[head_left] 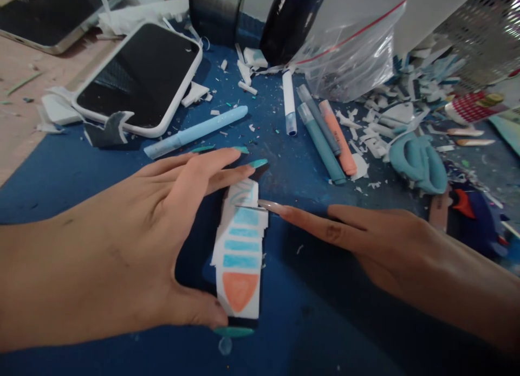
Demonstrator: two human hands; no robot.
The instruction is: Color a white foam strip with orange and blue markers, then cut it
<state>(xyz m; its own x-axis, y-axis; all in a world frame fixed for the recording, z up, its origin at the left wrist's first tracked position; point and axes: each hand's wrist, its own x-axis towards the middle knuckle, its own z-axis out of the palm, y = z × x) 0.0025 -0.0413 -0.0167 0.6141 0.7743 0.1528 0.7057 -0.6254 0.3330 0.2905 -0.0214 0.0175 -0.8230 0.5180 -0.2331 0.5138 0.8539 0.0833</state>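
Observation:
A stack of white foam cut-outs (pixel 239 251), drawn with blue stripes and an orange shield shape, rests on the blue mat (pixel 81 175). My left hand (pixel 134 246) spans it lengthwise, thumb at its near end and fingers at its far end, clamping it. My right hand (pixel 365 235) reaches in from the right with its index finger stretched out, the long nail touching the stack's top right edge near the upper stripes.
Several markers (pixel 325 137) and a light blue pen (pixel 195 132) lie beyond the hands. A phone in a white case (pixel 138 78), a tablet (pixel 52 13), a Pepsi bottle (pixel 290 18), a zip bag (pixel 349 56), teal-handled scissors (pixel 418 162) and foam scraps (pixel 390 116) crowd the back and right.

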